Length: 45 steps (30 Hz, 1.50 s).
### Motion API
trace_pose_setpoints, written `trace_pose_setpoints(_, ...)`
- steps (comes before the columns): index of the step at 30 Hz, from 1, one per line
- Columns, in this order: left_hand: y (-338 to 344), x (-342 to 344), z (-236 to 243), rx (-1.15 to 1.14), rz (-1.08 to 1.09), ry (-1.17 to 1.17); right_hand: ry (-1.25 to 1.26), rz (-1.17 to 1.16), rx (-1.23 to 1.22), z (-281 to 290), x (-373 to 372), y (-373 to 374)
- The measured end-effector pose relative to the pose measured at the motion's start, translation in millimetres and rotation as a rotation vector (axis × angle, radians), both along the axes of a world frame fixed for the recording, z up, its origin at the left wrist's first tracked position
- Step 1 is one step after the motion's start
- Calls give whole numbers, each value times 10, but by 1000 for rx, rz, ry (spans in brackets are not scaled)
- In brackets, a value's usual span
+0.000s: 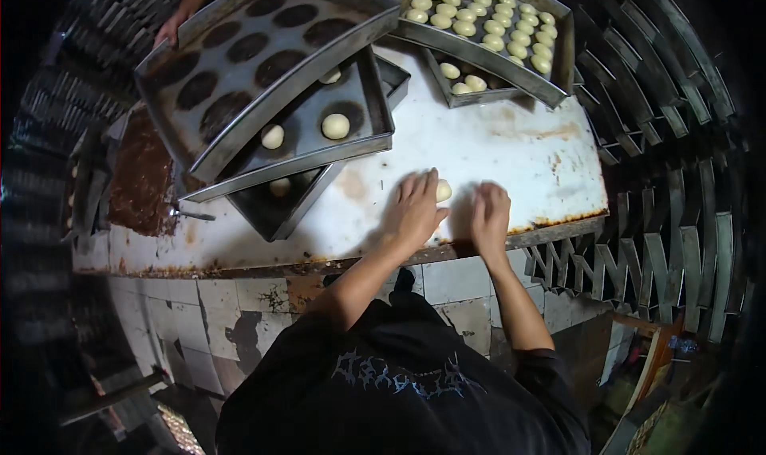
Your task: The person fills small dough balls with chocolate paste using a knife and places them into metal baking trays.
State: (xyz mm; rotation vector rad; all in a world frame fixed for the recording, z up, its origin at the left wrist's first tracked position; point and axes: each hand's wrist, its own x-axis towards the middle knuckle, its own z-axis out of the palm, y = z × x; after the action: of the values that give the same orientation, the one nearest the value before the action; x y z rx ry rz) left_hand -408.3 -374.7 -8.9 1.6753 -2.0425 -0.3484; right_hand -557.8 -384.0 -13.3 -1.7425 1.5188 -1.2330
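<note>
On the worn white tabletop (519, 160), my left hand (415, 208) curls around a small pale dough ball (443, 190), which shows between its fingers and thumb. Just to the right, my right hand (490, 212) has loosely bent fingers, with nothing visible in them. Beyond my left hand, stacked metal trays (383, 136) stand askew, and a middle one carries round dough balls (335, 126) on dark circular marks. At the back right, another tray (562, 88) holds several rows of glossy yellow dough pieces (495, 26), over a second tray with more pieces.
Another person's hand (167, 28) grips the top dark-spotted tray (231, 72) at upper left. A brown smeared patch (140, 176) and a metal utensil (191, 214) lie at the table's left. Piles of empty metal trays (670, 240) line the right side. Tiled floor (455, 295) shows below.
</note>
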Motion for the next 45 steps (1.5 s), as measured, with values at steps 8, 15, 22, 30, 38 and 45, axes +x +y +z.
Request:
trace_pose_setpoints(8, 1121, 1139, 251, 470, 106, 384, 417, 330, -280, -83, 613, 116)
trace_pose_setpoints(15, 1583, 2070, 425, 593, 58, 652, 486, -158, -168, -362, 442, -755)
trace_pose_setpoints(22, 1431, 2953, 502, 544, -247, 590, 840, 4, -73, -198, 1059, 330)
trace_pose_setpoints(30, 1489, 3205, 442, 590, -286, 671, 188, 495, 192, 1796, 1946, 150)
trace_pose_setpoints(38, 1389, 2722, 574, 539, -186, 601, 713, 937, -361, 1663, 3099, -749)
trace_pose_setpoints(45, 1819, 2283, 355, 637, 261, 1005, 484, 71, -205, 1400, 782, -2754)
